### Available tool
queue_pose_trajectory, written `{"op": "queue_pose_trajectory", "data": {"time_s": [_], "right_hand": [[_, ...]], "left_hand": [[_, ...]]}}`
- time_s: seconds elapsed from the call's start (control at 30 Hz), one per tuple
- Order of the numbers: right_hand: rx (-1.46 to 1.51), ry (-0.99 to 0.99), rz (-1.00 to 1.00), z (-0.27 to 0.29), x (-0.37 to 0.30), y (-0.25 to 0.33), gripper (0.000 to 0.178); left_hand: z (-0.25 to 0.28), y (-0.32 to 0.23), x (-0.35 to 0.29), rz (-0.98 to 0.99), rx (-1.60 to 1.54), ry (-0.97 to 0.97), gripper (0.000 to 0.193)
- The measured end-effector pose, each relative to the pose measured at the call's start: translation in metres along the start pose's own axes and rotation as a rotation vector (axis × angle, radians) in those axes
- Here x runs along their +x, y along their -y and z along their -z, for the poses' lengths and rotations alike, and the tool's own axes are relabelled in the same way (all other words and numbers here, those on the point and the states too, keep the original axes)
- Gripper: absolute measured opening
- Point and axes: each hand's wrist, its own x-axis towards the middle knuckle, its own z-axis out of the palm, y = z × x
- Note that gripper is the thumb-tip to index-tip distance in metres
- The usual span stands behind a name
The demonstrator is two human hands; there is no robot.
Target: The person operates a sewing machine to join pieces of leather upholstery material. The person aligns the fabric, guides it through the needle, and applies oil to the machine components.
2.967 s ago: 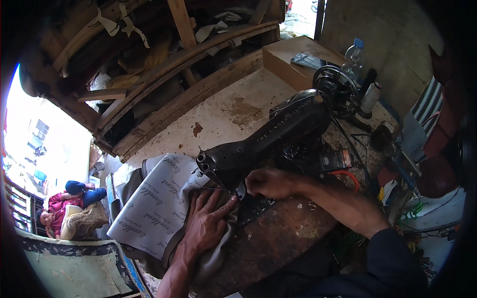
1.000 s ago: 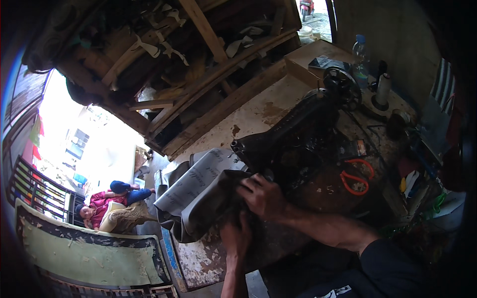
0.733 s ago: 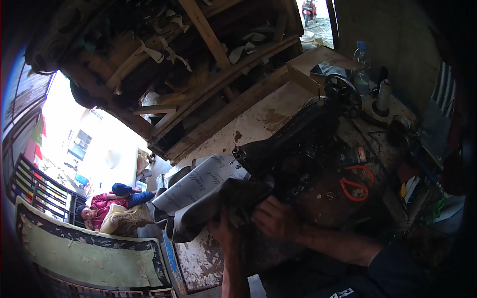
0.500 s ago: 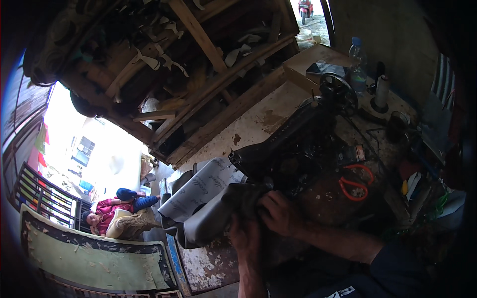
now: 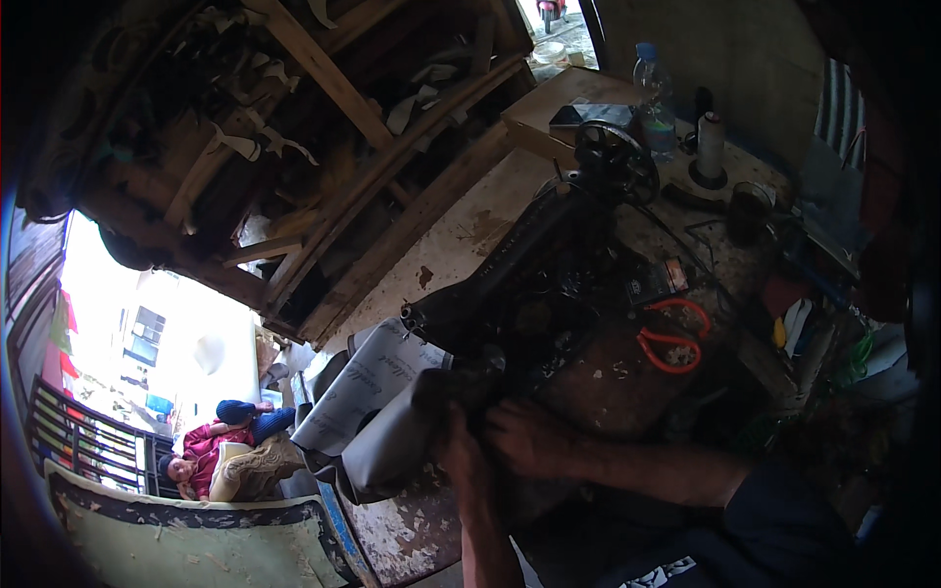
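Observation:
A black sewing machine (image 5: 510, 260) stands on the worn table, its handwheel at the far right end. Under its head lies a bunched piece of dark grey leatherette (image 5: 392, 456), with printed pale backing (image 5: 363, 387) turned up at the left. My left hand (image 5: 459, 443) is closed on the near edge of this piece. Beside it my right hand (image 5: 524, 436) has bent fingers at the same edge, close to the needle area. Deep shadow hides the fingertips and the needle.
Orange-handled scissors (image 5: 671, 338) and a small dark packet (image 5: 655, 282) lie right of the machine. Behind stand a bottle (image 5: 655, 103), a thread cone (image 5: 708, 152) and a glass (image 5: 750, 211). A wooden furniture frame (image 5: 323, 73) rises far left. Another person (image 5: 208, 446) reclines beyond the table.
The whole view has shifted, so the machine and table appear farther left. Relative to the machine, my right hand has drawn slightly right and toward me. My left hand stays at the leatherette.

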Motion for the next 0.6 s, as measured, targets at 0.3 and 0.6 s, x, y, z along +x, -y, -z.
{"op": "queue_pose_trajectory", "data": {"time_s": [0.3,0.6], "right_hand": [[0.003,-0.053,-0.026,0.006,-0.003,0.002,0.021],[0.279,-0.110,-0.218,0.040,-0.001,-0.018,0.021]], "left_hand": [[0.001,-0.011,-0.015,0.144,0.077,-0.064,0.047],[0.022,0.012,-0.018,0.272,-0.465,0.034,0.064]]}}
